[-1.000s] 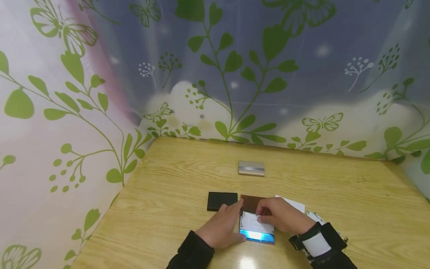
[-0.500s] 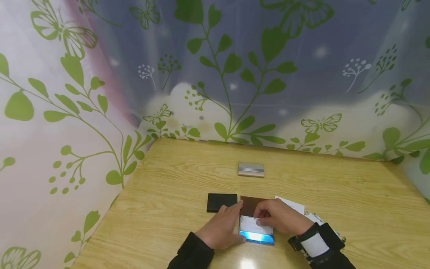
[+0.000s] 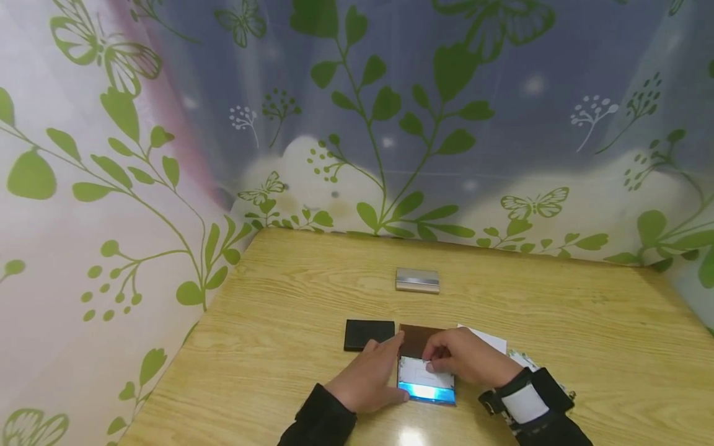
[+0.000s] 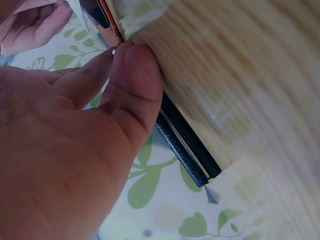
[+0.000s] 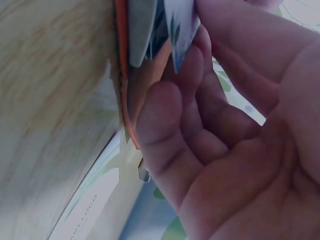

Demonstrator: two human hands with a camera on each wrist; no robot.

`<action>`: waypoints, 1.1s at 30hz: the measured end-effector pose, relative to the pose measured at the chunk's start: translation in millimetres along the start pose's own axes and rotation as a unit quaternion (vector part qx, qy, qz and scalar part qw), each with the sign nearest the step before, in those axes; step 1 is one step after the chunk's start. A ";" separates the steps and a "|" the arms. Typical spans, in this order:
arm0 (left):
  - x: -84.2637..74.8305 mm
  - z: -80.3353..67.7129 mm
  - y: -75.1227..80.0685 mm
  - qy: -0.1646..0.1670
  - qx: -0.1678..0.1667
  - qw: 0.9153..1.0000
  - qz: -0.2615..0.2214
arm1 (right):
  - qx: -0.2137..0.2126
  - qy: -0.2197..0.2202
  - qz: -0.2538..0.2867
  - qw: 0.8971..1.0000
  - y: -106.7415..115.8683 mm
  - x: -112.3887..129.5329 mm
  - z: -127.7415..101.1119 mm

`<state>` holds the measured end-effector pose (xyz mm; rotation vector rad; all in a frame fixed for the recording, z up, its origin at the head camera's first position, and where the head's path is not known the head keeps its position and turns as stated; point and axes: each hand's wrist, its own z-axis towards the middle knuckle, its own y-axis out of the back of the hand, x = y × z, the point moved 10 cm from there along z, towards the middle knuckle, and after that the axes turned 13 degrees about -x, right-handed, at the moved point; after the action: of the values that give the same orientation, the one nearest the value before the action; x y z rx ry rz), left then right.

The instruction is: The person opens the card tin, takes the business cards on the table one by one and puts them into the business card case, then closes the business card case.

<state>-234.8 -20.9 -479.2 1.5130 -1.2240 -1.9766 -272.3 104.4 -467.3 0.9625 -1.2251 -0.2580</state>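
A brown card case (image 3: 414, 339) lies unfolded on the table, its near half lined with a shiny blue panel (image 3: 426, 393). My right hand (image 3: 474, 358) pinches a white business card (image 3: 415, 371) with a leafy print, which lies over that panel. The card's corner (image 5: 181, 30) sticks out between thumb and fingers in the right wrist view. Along the case's left side rests my left hand (image 3: 365, 379), thumb at the near corner and fingertips by the flap. A black card case (image 3: 362, 335) lies just beyond the left fingers, its edge (image 4: 187, 145) showing in the left wrist view.
A silver card case (image 3: 417, 280) lies farther back on the wooden table (image 3: 301, 279). Right of the brown case are a white card (image 3: 484, 337) and leaf-printed cards (image 3: 523, 359), partly hidden by the right hand and wrist. A patterned curtain (image 3: 357, 124) stands behind.
The right hand has drawn the white card slightly towards me over the blue panel, mostly in the first half second. The left hand stays in place.
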 end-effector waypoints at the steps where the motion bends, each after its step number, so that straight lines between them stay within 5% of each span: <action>1: -0.2 0.0 0.0 0.000 0.001 1.000 -0.001 | 0.001 0.000 -0.001 1.000 -0.2 0.2 -0.2; 33: 0.2 1.7 -1.5 -0.025 -0.008 0.999 0.027 | 0.005 0.024 0.005 1.000 1.4 6.1 -1.7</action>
<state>-236.0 -19.5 -480.5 1.4158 -1.2525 -1.9952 -269.0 102.1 -462.2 0.9648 -1.1875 -0.2191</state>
